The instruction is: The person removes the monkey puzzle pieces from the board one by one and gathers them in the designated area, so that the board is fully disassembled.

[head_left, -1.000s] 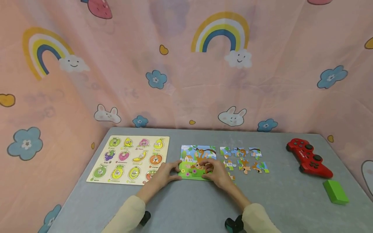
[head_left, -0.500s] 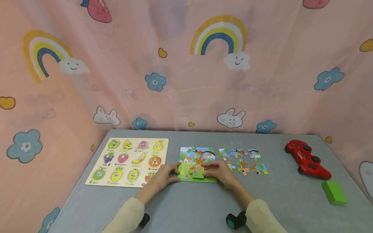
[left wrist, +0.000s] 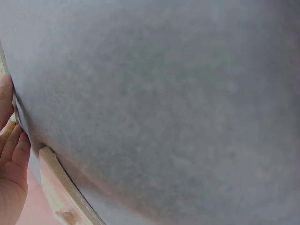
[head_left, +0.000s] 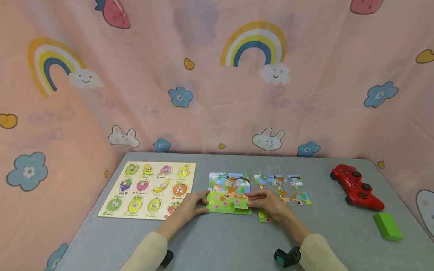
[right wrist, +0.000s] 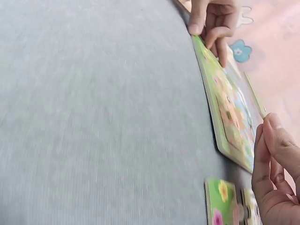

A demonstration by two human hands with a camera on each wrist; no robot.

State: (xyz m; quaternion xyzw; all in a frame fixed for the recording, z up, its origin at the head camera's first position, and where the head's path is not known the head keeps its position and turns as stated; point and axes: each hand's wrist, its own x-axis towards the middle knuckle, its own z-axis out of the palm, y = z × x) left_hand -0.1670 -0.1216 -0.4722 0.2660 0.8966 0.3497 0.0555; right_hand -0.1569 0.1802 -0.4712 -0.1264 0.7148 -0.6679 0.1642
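A small jigsaw board (head_left: 217,206) with a monkey picture lies flat in mid-table. At its left edge my left hand (head_left: 190,206) holds it by thumb and fingers; in the right wrist view, the left hand (right wrist: 216,21) has curled fingers at the board's corner. My right hand (head_left: 271,203) pinches a green jigsaw piece (head_left: 241,204) just above the board's lower right part. Seen edge-on in the right wrist view, the jigsaw piece (right wrist: 255,96) stands apart from the board, between thumb and fingertips of the right hand (right wrist: 281,164). In the left wrist view only part of the left hand (left wrist: 13,173) shows.
Several loose jigsaw pieces (head_left: 295,180) lie right of the board; the right hand partly covers some. A fruit peg board (head_left: 145,195) is at the left. Farther right are a red game controller (head_left: 357,188) and a green block (head_left: 388,226). A patterned cloth hangs behind.
The right hand has moved rightward across the jigsaw board, with the green piece now plainly visible in its fingers. The left hand stays at the left edge. The head view has tilted slightly up.
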